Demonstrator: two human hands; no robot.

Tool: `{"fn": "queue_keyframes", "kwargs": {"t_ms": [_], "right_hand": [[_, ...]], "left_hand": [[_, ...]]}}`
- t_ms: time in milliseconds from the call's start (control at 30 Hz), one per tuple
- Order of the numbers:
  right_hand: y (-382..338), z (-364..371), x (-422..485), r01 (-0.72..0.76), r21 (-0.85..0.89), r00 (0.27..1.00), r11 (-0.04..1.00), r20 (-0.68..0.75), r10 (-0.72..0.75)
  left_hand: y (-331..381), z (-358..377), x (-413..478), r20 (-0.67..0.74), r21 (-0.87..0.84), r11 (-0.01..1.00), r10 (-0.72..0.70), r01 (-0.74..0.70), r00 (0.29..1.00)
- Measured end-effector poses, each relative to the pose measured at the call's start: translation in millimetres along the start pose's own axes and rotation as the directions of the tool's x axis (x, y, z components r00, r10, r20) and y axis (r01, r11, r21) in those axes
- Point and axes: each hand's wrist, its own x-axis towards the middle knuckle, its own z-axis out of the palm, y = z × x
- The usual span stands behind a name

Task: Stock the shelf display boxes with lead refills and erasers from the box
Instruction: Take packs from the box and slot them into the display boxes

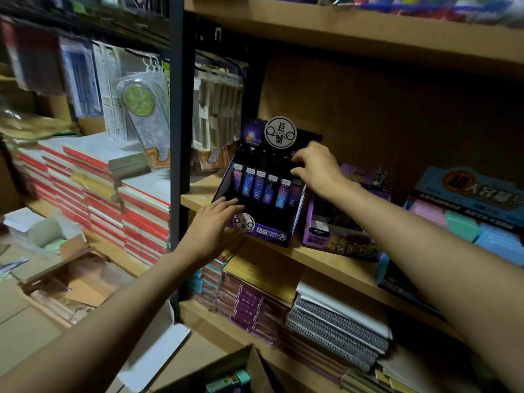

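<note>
A dark purple display box [270,231] of lead refills stands on the wooden shelf [334,259], with a row of purple and blue refill cases [259,188] upright inside. My left hand [215,222] rests flat on the box's front left corner, fingers spread. Over the upper right of the box, my right hand [314,168] has its fingers curled at the back row; whether it pinches a refill is hidden. At the bottom edge, an open cardboard box [249,361] shows a teal packet [229,380] inside.
A second purple display box [334,234] and a blue eraser display [465,211] stand to the right on the same shelf. Notebooks fill the shelf below [326,321]. A dark metal upright [178,109] divides the shelves. Stacked red-edged books [113,194] and open cartons [71,285] lie left.
</note>
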Motion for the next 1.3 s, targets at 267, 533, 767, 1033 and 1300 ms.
{"fn": "queue_keyframes", "kwargs": {"t_ms": [267, 533, 767, 1033, 1300], "right_hand": [[-18, -2, -109, 0.024, 0.545, 0.995, 0.838, 0.072, -0.075], [-17, 163, -256, -0.307, 0.465, 0.746, 0.83, 0.66, -0.093], [-9, 273, -350, -0.531, 0.252, 0.519, 0.809, 0.851, 0.075], [2, 345, -357, -0.258, 0.191, 0.612, 0.947, 0.791, 0.007], [-2, 402, -316, -0.24, 0.125, 0.61, 0.963, 0.791, 0.05]], "left_hand": [[-11, -10, -108, 0.034, -0.318, 0.939, -0.125, 0.13, 0.992], [-38, 119, -249, 0.527, -0.27, 0.747, -0.414, 0.608, 0.742], [-47, 200, -345, 0.563, -0.042, 0.72, -0.556, 0.693, 0.611], [-99, 232, -367, 0.35, 0.201, 0.694, -0.71, 0.691, 0.611], [-101, 263, -376, 0.45, 0.226, 0.596, -0.765, 0.771, 0.46]]}}
